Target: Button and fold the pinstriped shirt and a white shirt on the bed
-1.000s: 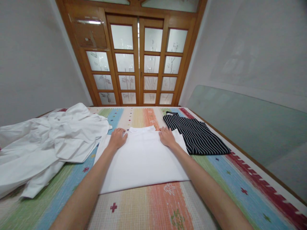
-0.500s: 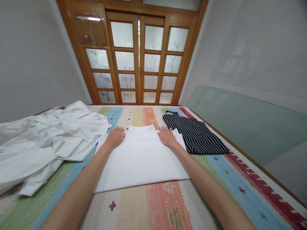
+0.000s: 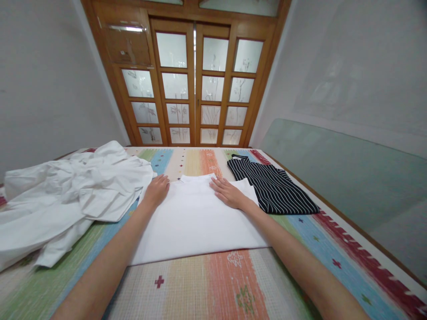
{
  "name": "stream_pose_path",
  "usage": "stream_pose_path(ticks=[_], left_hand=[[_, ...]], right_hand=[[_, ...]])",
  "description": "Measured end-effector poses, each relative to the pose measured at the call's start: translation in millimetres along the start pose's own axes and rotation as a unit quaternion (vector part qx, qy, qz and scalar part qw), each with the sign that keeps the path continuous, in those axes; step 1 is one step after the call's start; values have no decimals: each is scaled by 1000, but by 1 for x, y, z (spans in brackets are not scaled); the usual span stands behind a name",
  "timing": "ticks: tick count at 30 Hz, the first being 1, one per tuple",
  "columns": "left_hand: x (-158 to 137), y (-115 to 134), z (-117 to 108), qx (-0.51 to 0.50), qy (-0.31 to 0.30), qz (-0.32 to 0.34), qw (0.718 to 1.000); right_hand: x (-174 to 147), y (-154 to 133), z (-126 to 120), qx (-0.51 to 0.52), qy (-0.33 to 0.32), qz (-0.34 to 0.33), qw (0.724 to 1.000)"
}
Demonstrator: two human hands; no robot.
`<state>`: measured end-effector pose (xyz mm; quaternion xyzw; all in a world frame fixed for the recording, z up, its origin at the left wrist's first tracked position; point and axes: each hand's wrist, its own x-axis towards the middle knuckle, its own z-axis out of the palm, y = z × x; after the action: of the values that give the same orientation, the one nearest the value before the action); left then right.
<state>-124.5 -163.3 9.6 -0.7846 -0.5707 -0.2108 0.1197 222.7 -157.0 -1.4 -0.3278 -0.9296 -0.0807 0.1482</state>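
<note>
A white shirt (image 3: pixel 195 222) lies folded and flat before me, its collar at the far edge. My left hand (image 3: pixel 158 190) rests on the shirt's far left corner, fingers stretched forward. On the far right part, just beside the collar, my right hand (image 3: pixel 228 193) lies flat with its fingers extended toward the left. Neither hand grips the cloth. A folded black shirt with white stripes (image 3: pixel 271 186) lies just to the right of the white shirt, touching or nearly touching its edge.
Rumpled white clothing (image 3: pixel 80 191) is heaped at the left, close to my left forearm. Everything lies on a colourful striped bed cover (image 3: pixel 187 289). A pale green headboard-like panel (image 3: pixel 333 164) borders the right side. Wooden glazed doors (image 3: pixel 196 84) stand beyond the far edge.
My right hand has slid left toward the collar, its fingers turning leftward. My left hand has shifted slightly left. The shirt stays folded and flat.
</note>
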Motion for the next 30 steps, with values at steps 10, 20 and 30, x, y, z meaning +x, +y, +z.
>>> stream_pose_path(ticks=[10,20,30], left_hand=[[-11,52,-19,125,-92,68,986],[-47,111,-4,-80,-97,174,977],[-61,63,-24,-29,-180,74,980]], right_hand=[[0,-12,4,-4,-39,44,998],[-23,-59,-9,61,-81,74,992],[-65,-55,-26,29,-83,151,985]])
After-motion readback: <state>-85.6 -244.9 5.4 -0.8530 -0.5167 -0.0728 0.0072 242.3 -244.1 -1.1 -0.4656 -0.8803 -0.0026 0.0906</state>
